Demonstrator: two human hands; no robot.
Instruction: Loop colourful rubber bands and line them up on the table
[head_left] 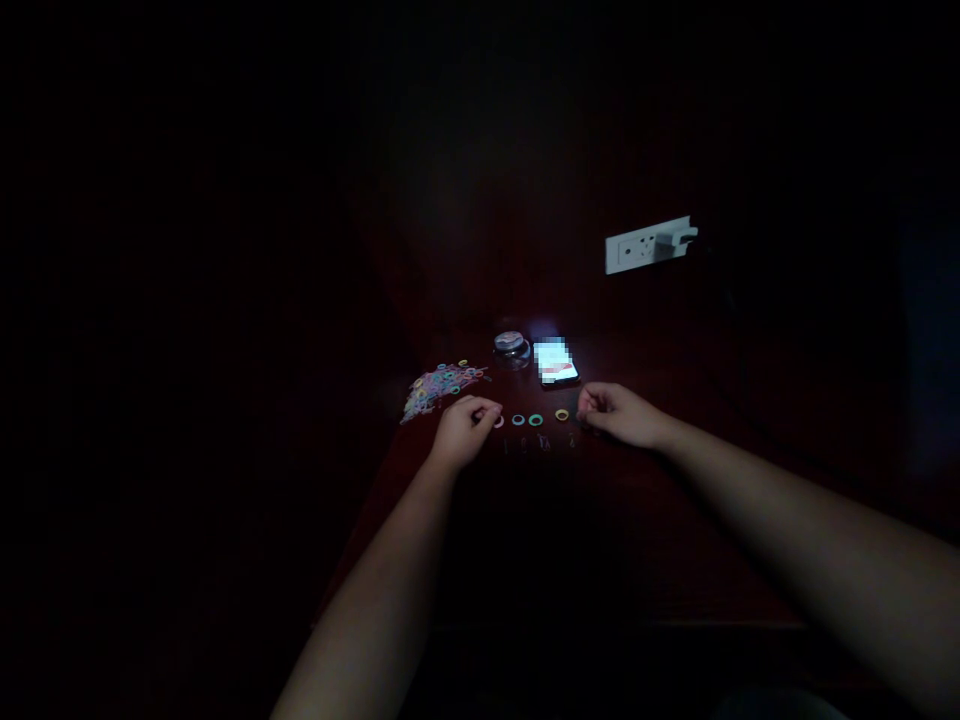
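Note:
My left hand rests low over the dark table with thumb and fingers pinched together; whatever is in the pinch is too small to make out. Just by its fingertips is a pink hair tie. To the right, a blue hair tie, a green hair tie and a yellow hair tie form a row. Past the yellow one, my right hand is also closed in a pinch, its fingertips near the table. Something small and dark shows there, but I cannot tell what.
Left of my left hand lies a pile of colourful hair ties. Behind the row stand a round clear container and a lit phone. Small faint items lie before the row. A socket with a plug is on the wall.

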